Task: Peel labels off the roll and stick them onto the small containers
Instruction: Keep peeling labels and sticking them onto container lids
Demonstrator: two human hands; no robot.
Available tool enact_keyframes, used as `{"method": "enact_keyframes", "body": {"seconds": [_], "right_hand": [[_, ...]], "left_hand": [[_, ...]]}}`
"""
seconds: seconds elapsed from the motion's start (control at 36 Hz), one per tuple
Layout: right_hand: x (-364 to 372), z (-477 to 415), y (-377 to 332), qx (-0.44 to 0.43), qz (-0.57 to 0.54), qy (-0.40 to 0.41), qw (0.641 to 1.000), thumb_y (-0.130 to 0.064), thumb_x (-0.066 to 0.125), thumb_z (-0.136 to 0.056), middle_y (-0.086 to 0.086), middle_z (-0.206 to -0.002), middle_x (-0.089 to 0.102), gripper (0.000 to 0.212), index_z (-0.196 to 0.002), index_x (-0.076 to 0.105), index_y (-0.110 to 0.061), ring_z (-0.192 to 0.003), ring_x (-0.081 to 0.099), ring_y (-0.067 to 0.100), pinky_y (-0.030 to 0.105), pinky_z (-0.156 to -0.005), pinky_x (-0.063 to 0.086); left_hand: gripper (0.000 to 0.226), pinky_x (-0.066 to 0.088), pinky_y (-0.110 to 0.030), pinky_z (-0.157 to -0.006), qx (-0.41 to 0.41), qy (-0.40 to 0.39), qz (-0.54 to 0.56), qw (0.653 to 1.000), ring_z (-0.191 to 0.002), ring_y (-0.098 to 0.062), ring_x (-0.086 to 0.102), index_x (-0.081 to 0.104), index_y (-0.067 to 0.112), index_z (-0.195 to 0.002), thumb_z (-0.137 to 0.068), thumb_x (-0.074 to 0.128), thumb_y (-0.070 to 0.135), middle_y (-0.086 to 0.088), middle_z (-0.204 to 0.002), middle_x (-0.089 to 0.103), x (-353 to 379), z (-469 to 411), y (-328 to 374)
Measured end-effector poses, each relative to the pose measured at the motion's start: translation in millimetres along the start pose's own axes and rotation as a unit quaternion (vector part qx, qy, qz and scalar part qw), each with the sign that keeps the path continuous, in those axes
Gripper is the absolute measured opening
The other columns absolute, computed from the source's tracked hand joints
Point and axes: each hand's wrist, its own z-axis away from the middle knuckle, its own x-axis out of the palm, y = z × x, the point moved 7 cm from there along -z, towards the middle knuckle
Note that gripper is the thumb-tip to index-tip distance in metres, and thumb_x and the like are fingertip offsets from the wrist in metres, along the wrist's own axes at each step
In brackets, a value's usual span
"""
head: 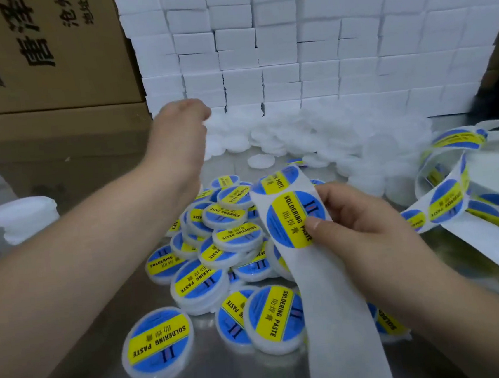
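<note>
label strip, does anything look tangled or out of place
Yes: the strip runs off to the right in loose, twisted loops, not a tidy roll. The right hand pinches it. Labelled containers lie in a jumbled, tilted heap.

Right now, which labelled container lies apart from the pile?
The labelled container at lower left; it touches no other, while the rest overlap in the heap.
</note>
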Motion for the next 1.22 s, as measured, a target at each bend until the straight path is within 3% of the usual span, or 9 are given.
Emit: {"method": "enact_keyframes", "body": {"seconds": [0.11,0.22,0.42,0.56,0.67,0.81,0.86,1.06,1.22], "right_hand": [[-15.2,-2.4,8.0,0.036,-0.005,0.069,0.997,-0.012,0.054,-0.086,-0.009,-0.072,0.071,0.025,-0.084,0.066,-0.034,-0.06,0.065,0.004,0.022,-0.053,0.049],[-22.2,-3.2,8.7,0.04,-0.02,0.101,0.994,-0.013,0.053,-0.088,-0.009,-0.073,0.073,0.025,-0.087,0.067,-0.034,-0.059,0.067,0.006,0.016,-0.047,0.045],[-28.6,-4.1,11.9,0.042,0.024,0.133,0.99,-0.028,0.051,-0.086,-0.006,-0.054,0.066,0.02,-0.092,0.061,-0.045,-0.044,0.056,0.006,0.016,-0.043,0.041],[-34.1,-2.8,12.6,0.044,0.058,0.145,0.987,-0.036,0.051,-0.081,-0.008,-0.062,0.069,0.016,-0.09,0.06,-0.045,-0.053,0.063,0.006,0.018,-0.048,0.046],[-36.5,-4.7,15.7,0.048,0.081,0.148,0.984,-0.043,0.047,-0.073,-0.014,-0.065,0.07,0.018,-0.087,0.059,-0.041,-0.059,0.065,0.002,0.02,-0.054,0.049],[-38.3,-4.8,16.5,0.057,0.082,0.161,0.982,-0.045,0.05,-0.074,-0.016,-0.065,0.07,0.023,-0.09,0.059,-0.032,-0.058,0.064,-0.001,0.016,-0.049,0.046],[-38.6,-5.6,17.7,0.069,0.09,0.164,0.98,-0.047,0.051,-0.076,-0.012,-0.069,0.071,0.026,-0.092,0.06,-0.029,-0.06,0.066,0.004,0.025,-0.056,0.051],[-41.2,-7.5,20.3,0.099,0.046,0.185,0.977,-0.039,0.057,-0.085,0.006,-0.074,0.071,0.019,-0.085,0.065,-0.022,-0.07,0.069,0.026,0.046,-0.07,0.056],[-41.0,-6.3,15.9,0.092,0.075,0.177,0.977,-0.043,0.056,-0.084,0.001,-0.068,0.071,0.03,-0.079,0.067,-0.016,-0.056,0.062,0.01,0.037,-0.061,0.051]], "left_hand": [[0.03,0.038,-0.016,-0.052,0.074,-0.072,-0.251,0.962,-0.065,-0.007,0.049,0.061,0.023,-0.112,-0.089,0.045,0.01,0.004,-0.103,0.059,23.7,-42.0,-22.2],[0.032,0.04,-0.023,-0.078,0.067,-0.152,-0.416,0.894,-0.108,-0.019,0.054,0.061,0.021,-0.117,-0.091,0.046,0.011,-0.003,-0.129,0.055,44.9,-78.2,-54.7],[0.035,0.035,-0.028,-0.088,0.17,-0.299,-0.654,0.674,-0.121,-0.023,0.044,0.051,0.02,-0.13,-0.096,0.044,0.021,-0.003,-0.137,0.046,107.9,-94.7,-82.7],[0.015,0.039,-0.028,-0.07,0.191,-0.324,-0.708,0.597,-0.082,-0.023,0.046,0.059,0.02,-0.098,-0.089,0.048,0.014,-0.007,-0.098,0.055,132.1,-91.0,-93.7],[0.014,0.037,-0.027,-0.062,0.181,-0.296,-0.667,0.66,-0.075,-0.023,0.044,0.062,0.013,-0.088,-0.087,0.048,0.013,-0.008,-0.088,0.057,132.9,-95.3,-90.2],[0.01,0.035,-0.025,-0.057,0.068,-0.194,-0.358,0.911,-0.072,-0.02,0.047,0.056,0.011,-0.087,-0.089,0.05,0.019,-0.005,-0.077,0.05,113.5,-93.9,-54.5],[0.006,0.035,-0.028,-0.067,0.003,-0.176,-0.199,0.964,-0.078,-0.021,0.05,0.053,0.012,-0.085,-0.085,0.05,0.017,-0.008,-0.086,0.05,102.9,-83.2,-40.8],[0.014,0.052,-0.033,-0.074,-0.133,-0.147,0.181,0.963,-0.082,-0.03,0.063,0.051,0.012,-0.092,-0.088,0.04,0.02,-0.006,-0.09,0.054,53.8,-2.9,1.2],[0.024,0.032,-0.017,-0.042,-0.031,-0.147,0.127,0.98,-0.061,-0.021,0.057,0.055,0.014,-0.082,-0.088,0.034,0.024,-0.002,-0.073,0.065,29.6,78.7,21.7]]}}
